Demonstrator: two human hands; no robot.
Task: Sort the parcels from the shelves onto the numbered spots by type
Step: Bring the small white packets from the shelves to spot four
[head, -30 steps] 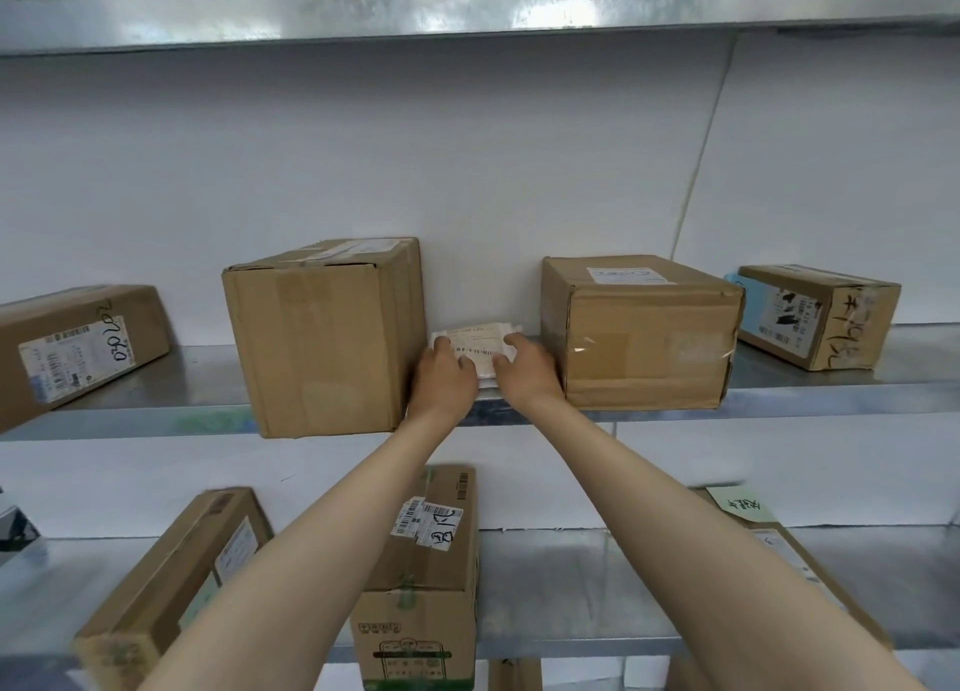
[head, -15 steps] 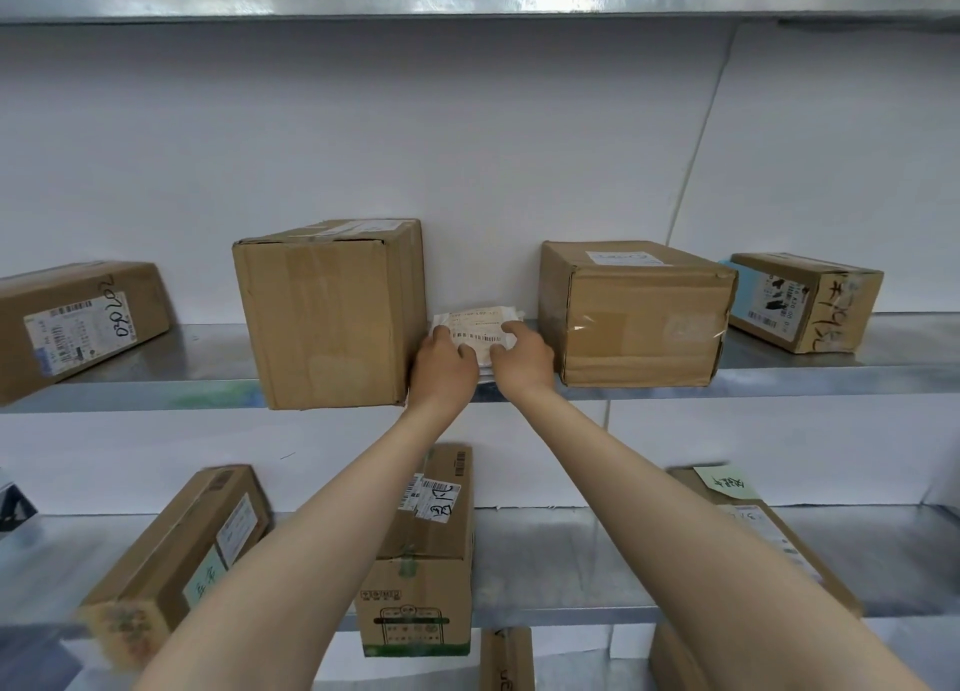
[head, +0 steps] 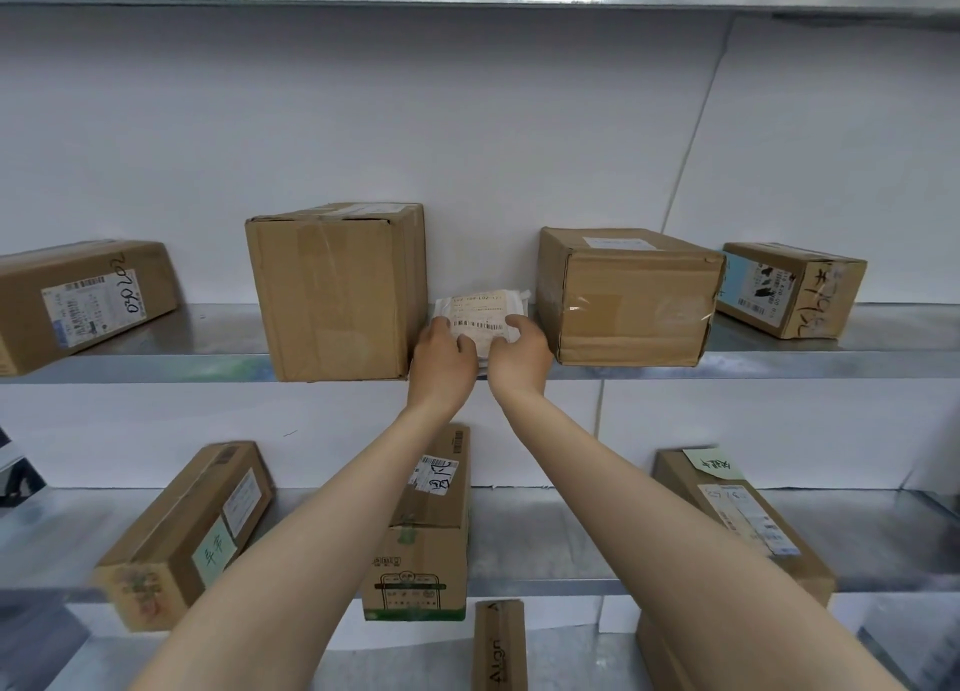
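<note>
Metal shelving against a white panelled wall: a grey sheet-metal middle shelf [head: 156, 350], a like lower shelf [head: 571, 534] and the underside of an upper one. On the middle shelf stand, left to right, a flat brown carton with a printed label and handwritten digits [head: 78, 303], a tall brown taped cardboard box [head: 332, 295], a squat brown cardboard box with clear tape [head: 628, 301] and a small brown carton with a pale blue label [head: 789, 290]. Between the tall and the squat box lies a small flat white plastic-wrapped parcel with a barcode label [head: 480, 312], its broad face tilted up toward the viewer, its long axis running left to right along the shelf, its barcode reading upright. The left hand [head: 441, 355] grips its lower left corner, thumb on the label; the right hand [head: 519, 352] grips its lower right corner likewise. Both hands are closed on the parcel, near the shelf's front edge. Whether its far edge rests on the shelf cannot be told. On the lower shelf lie three more brown cartons, partly hidden by the forearms
</note>
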